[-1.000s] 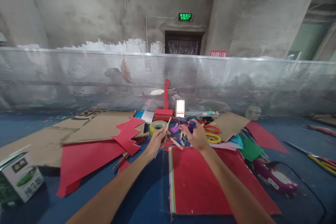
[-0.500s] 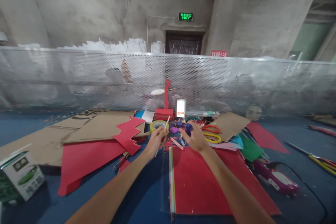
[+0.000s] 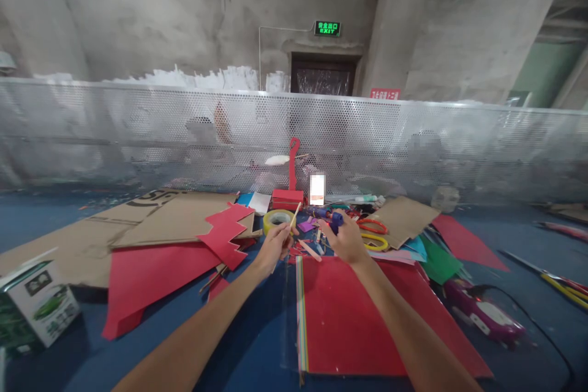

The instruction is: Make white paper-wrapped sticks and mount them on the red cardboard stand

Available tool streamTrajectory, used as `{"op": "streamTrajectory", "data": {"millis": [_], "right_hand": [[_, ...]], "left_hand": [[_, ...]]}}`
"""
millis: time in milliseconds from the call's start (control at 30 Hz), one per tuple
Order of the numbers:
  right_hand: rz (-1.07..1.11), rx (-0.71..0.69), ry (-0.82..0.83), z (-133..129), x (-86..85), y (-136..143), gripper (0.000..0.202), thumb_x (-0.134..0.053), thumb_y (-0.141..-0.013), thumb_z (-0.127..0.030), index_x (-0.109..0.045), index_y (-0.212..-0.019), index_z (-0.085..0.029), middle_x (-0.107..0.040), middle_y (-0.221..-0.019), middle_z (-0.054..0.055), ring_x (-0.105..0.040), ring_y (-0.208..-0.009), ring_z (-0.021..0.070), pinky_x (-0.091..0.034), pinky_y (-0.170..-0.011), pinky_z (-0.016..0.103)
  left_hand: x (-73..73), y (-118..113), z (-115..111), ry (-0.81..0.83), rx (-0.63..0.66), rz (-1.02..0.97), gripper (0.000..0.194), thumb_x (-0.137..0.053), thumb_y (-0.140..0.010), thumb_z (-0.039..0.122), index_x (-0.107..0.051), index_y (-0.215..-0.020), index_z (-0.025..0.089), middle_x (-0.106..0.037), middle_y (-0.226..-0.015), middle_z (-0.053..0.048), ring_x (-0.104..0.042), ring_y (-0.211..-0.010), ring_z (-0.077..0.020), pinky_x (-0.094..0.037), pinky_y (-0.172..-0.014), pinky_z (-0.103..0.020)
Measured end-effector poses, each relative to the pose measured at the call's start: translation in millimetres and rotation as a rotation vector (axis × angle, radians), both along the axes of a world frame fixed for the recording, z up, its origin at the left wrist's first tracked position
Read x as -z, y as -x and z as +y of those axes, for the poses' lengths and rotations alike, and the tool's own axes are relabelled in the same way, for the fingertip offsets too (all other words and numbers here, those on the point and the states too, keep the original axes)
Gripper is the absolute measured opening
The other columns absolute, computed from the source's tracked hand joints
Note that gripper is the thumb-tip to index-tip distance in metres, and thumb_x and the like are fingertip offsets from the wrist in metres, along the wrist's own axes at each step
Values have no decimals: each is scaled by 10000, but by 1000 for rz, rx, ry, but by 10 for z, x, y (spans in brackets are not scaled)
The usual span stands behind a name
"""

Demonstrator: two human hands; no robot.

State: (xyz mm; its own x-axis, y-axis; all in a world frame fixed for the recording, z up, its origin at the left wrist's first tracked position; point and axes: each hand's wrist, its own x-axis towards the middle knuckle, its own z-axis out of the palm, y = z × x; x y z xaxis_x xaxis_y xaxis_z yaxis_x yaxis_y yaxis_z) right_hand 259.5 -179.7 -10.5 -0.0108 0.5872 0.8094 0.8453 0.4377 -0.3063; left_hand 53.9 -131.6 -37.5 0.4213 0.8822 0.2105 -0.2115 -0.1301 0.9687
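Observation:
Near the middle of the table my left hand [image 3: 274,246] is closed around a thin pale wooden stick [image 3: 297,213]. The stick slants upward, and its lower end pokes out below my fingers. My right hand [image 3: 348,240] grips a dark blue, gun-shaped tool [image 3: 337,220], whose exact kind is hard to make out. Its narrower front points left, toward the stick, with a gap between them. A roll of yellow tape [image 3: 266,222] lies behind my left hand. Yellow-handled scissors [image 3: 375,243] lie beside my right hand.
A red cardboard piece with a hooked upright [image 3: 293,165] stands at the back. Red sheets [image 3: 358,318] lie in front, with cardboard [image 3: 169,220] at left. A white-and-green box [image 3: 50,306] stands front left; a purple corded device [image 3: 482,312] lies right. A perforated metal screen [image 3: 206,159] borders the back.
My right hand and the blue tool have shifted slightly to the right, a little away from the stick. My left hand has barely moved and still holds the stick.

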Motion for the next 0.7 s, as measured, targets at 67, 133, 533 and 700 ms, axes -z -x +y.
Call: {"op": "streamTrajectory", "data": {"millis": [67, 133, 533, 700], "right_hand": [[-50, -37, 8, 0, 7, 7, 247, -508, -953, -409, -600, -857, -201, -636, -843, 60, -621, -803, 211, -453, -726, 292], [-94, -61, 19, -2, 9, 19, 240, -506, -957, -393, -621, -877, -198, -644, -866, 68, -624, -830, 215, -458, -751, 295], [-27, 113, 9, -26, -33, 7, 309, -509, -942, -473, -642, -897, -198, -658, -849, 73, -644, -790, 233, -456, -684, 302], [-54, 77, 8, -6, -11, 4, 295, -510, -945, -461, -642, -901, -201, -660, -867, 72, -645, -824, 233, -465, -716, 302]], "left_hand": [[1, 0, 3, -4, -8, -1, 338, -564, -856, 510, -589, -840, 174, -381, -491, 77, -172, -351, -43, -119, -349, -185], [5, -2, 9, -7, -12, 10, 345, -564, -855, 516, -585, -839, 173, -383, -490, 78, -165, -347, -41, -112, -343, -188], [4, -6, 1, -35, -12, 39, 350, -617, -825, 515, -561, -827, 170, -409, -510, 80, -210, -341, -25, -123, -344, -176], [20, -8, 16, -41, -21, 25, 351, -634, -815, 514, -561, -812, 171, -417, -509, 80, -220, -336, -24, -118, -343, -182]]}}
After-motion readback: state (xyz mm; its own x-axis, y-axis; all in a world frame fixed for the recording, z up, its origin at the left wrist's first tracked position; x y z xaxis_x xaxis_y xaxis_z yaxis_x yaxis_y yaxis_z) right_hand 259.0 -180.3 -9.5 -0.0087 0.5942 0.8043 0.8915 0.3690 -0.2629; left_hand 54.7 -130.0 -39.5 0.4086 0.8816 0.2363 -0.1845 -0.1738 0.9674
